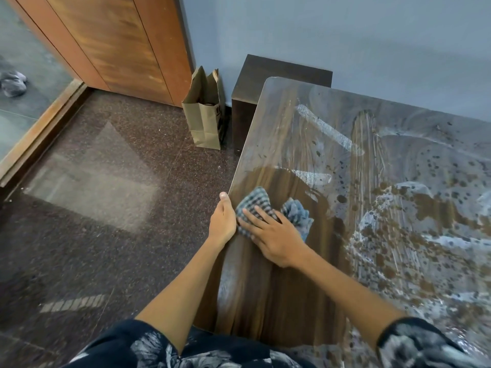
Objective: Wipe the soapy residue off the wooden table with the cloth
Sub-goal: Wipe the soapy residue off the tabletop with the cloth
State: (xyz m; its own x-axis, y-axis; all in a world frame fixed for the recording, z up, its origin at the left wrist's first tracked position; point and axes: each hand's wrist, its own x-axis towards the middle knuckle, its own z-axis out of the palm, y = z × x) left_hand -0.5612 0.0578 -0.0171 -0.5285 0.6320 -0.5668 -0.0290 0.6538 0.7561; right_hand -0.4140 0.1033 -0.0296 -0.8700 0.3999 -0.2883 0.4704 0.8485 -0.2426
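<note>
Right hand [276, 239] lies flat, fingers spread, pressing the checked cloth [261, 208] onto the wooden table [279, 301] near its left edge. Left hand [223, 220] grips that edge beside the cloth. Soapy residue [398, 208] covers the right portion

The setting is a domestic interior, probably a living or dining room. Indicators: a polished dark speckled stone floor [111, 181]; a plain blue-grey painted wall [345, 35]; a wood-veneer door or cupboard front [111, 43] with a wooden threshold [39, 128]; a brown paper carrier bag [204, 112] standing on the floor against the wall; a dark wooden cabinet [265, 78] beside it; and a wood-grain worktop [265, 288].
</note>
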